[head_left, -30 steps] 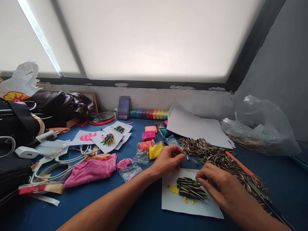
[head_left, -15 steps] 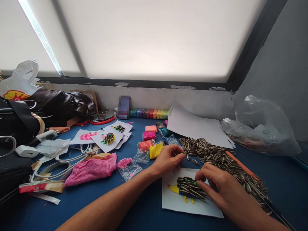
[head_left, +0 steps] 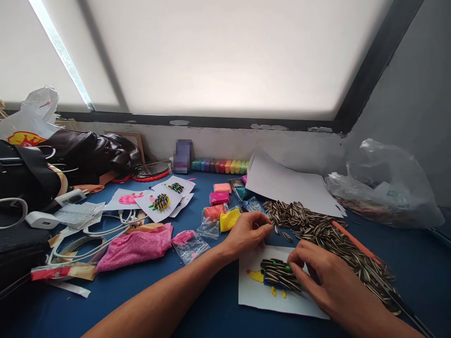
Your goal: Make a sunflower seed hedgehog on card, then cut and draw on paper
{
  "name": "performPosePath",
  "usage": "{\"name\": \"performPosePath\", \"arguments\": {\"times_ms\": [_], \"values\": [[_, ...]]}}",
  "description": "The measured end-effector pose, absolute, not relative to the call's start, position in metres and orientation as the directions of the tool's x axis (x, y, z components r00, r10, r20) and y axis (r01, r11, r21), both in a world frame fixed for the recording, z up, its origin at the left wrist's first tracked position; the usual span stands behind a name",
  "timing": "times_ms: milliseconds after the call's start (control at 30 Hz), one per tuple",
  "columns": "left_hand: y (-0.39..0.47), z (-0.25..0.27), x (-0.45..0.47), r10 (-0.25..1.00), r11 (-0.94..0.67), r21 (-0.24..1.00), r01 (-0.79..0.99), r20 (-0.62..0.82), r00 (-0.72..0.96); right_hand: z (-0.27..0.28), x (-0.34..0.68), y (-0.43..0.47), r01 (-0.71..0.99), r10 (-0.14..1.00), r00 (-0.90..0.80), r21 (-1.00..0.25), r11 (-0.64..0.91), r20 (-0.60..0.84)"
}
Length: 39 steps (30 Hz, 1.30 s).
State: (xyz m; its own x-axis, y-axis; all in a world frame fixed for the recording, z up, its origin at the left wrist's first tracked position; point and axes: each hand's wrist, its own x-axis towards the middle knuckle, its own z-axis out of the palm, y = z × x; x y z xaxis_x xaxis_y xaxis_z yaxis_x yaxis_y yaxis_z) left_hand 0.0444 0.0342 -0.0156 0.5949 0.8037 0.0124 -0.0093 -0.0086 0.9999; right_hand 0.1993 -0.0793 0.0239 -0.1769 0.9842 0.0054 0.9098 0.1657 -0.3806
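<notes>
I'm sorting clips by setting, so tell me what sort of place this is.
Probably a craft corner in a home or small workroom, judging by the row of coloured packs, apparently modelling clay, the heap of striped seeds, and the paper bearing a seed-covered animal figure.

The surface (head_left: pixel 112 288) is blue and backs onto a low, pale wall (head_left: pixel 299 144) along its far edge, with a plain grey wall (head_left: pixel 419 103) rising beyond its far right corner. Above the far edge stands a broad window, its dark frame (head_left: pixel 380 61) marked with white patches (head_left: pixel 269 127) along the lower rail and its panes covered by pale blinds (head_left: pixel 229 56). Light enters diffusely through the blinds, brightest low at centre, with a narrow bright gap (head_left: pixel 59 51) above the far left corner.
</notes>
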Motion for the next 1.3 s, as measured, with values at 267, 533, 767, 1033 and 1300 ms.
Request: {"name": "performPosePath", "arguments": {"times_ms": [267,533,767,1033,1300], "values": [[0.035,-0.014,0.044,0.805,-0.009,1.000,0.007,0.003,0.593,0.026,0.199,-0.079,0.905,0.982,-0.184,-0.386,0.182,0.032],[0.033,-0.014,0.044,0.807,-0.016,1.000,0.018,0.002,0.590,0.026,0.199,-0.082,0.881,0.985,-0.145,-0.441,0.173,0.098],[0.033,-0.012,0.043,0.806,-0.011,0.999,0.031,-0.009,0.591,0.030,0.200,-0.083,0.854,0.990,-0.113,-0.502,0.138,0.081],[0.032,-0.010,0.043,0.806,-0.010,1.000,0.029,-0.009,0.592,0.036,0.200,-0.082,0.802,0.998,-0.068,-0.595,0.057,0.004],[0.033,-0.011,0.043,0.802,-0.015,1.000,0.019,0.001,0.597,0.040,0.200,-0.082,0.784,0.998,-0.022,-0.618,0.055,0.061]]}}
